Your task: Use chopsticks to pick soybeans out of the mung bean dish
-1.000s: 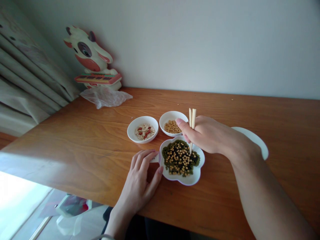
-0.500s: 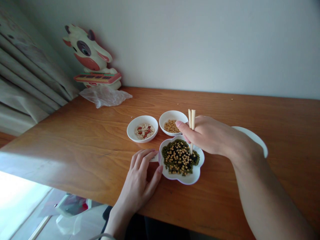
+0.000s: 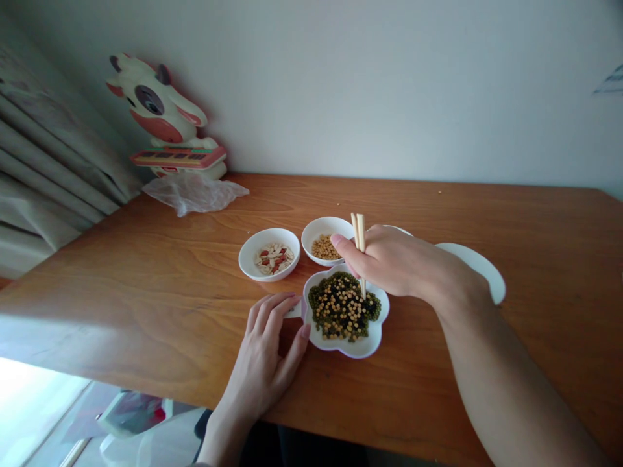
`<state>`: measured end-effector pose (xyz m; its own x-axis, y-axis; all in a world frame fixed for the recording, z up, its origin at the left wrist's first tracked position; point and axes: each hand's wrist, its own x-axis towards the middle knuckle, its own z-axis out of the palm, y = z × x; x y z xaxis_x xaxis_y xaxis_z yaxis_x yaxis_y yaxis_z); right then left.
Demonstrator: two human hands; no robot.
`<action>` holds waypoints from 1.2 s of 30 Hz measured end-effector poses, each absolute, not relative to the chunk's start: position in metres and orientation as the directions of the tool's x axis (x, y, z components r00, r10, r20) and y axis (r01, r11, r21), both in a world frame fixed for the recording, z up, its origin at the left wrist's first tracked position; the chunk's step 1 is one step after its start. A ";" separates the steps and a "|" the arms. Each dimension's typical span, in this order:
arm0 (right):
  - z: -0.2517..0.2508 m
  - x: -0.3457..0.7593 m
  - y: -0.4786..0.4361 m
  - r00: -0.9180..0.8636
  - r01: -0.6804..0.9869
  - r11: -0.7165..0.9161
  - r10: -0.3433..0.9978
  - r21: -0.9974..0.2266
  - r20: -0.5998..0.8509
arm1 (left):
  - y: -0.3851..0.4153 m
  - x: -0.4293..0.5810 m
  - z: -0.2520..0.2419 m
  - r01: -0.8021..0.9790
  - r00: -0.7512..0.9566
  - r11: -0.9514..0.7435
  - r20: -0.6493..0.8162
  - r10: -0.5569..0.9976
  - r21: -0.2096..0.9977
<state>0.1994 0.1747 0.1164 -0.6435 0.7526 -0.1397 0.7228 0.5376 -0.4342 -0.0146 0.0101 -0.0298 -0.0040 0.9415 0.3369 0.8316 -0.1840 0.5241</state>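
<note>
A white flower-shaped dish [image 3: 361,345] holds a mix of green and yellow beans. My right hand [image 3: 396,263] grips a pair of wooden chopsticks [image 3: 359,233] held upright, their tips down in the beans at the dish's far right. My left hand [image 3: 267,350] lies flat on the table, fingers spread, its fingertips against the dish's left rim. Just behind stand a small white bowl of yellow beans [image 3: 325,241] and a small white bowl of pale and red seeds [image 3: 268,253].
A white plate [image 3: 477,269] lies behind my right wrist, partly hidden. A cow-shaped toy [image 3: 163,120] and a crumpled clear plastic bag [image 3: 192,191] sit at the table's far left corner. Curtains [image 3: 43,162] hang at left. The wooden table's near edge [image 3: 121,379] runs below my left hand.
The view has shifted slightly, so everything sits a little further left. Both hands keep the same hold and place by the dish; the chopstick tips stay in the beans.
</note>
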 end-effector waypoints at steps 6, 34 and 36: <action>0.113 0.201 0.177 -0.620 0.734 0.503 0.771 -0.456 -0.149 | 0.010 -0.014 -0.029 0.835 -0.004 -0.180 0.334 0.943 0.520; 0.125 0.195 0.165 -0.592 0.774 0.489 0.784 -0.402 -0.185 | 0.011 -0.015 -0.031 0.835 0.001 -0.192 0.348 0.937 0.515; 0.124 0.195 0.166 -0.601 0.766 0.498 0.779 -0.407 -0.178 | 0.012 -0.015 -0.031 0.836 -0.002 -0.189 0.348 0.937 0.515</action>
<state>0.1954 0.1657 0.1241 -0.6014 0.7789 -0.1780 0.7656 0.4981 -0.4071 -0.0153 0.0116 -0.0309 -0.0023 0.9374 0.3482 0.8362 -0.1892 0.5148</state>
